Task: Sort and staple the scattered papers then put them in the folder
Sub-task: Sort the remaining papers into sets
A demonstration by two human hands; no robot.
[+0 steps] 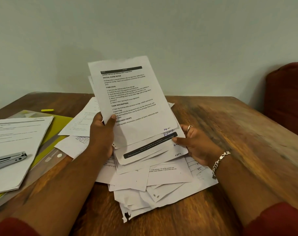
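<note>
Over the middle of the wooden bench (pixel 230 133), a fanned sheaf of printed sheets (pixel 136 103) is up in both hands, tilted back toward the wall. The left hand (pixel 102 132) grips the sheaf's lower left edge, thumb curled over the front page; the right hand (pixel 194 143) pinches the lower right corner, thumb on top, its fingers (pixel 189 129) tucked behind the paper. So both are closed on the sheaf, neither is free.

Beneath them lies the loose pile (pixel 153 183) of scattered pages, overlapping every which way, one with a torn, dark-stained corner near the front edge. Off to the left, the yellow-green folder (pixel 59 124) lies flat, with a squared-off stack (pixel 15 147) on top of it and the metal stapler (pixel 7 160) resting on that stack. A yellow highlighter (pixel 47 110) sits beyond the folder.

Now, handling: these sheets look light and floppy, and the ones in hand are already sliding out of line at the bottom. I'd judge they'll slip against each other easily, so a hold on both lower corners and a tap on the bench should square them. Thin paper creases and tears, so a gentle pinch at the edges is best, not the middle. Sorting looks under way; this sheaf isn't stapled yet.
</note>
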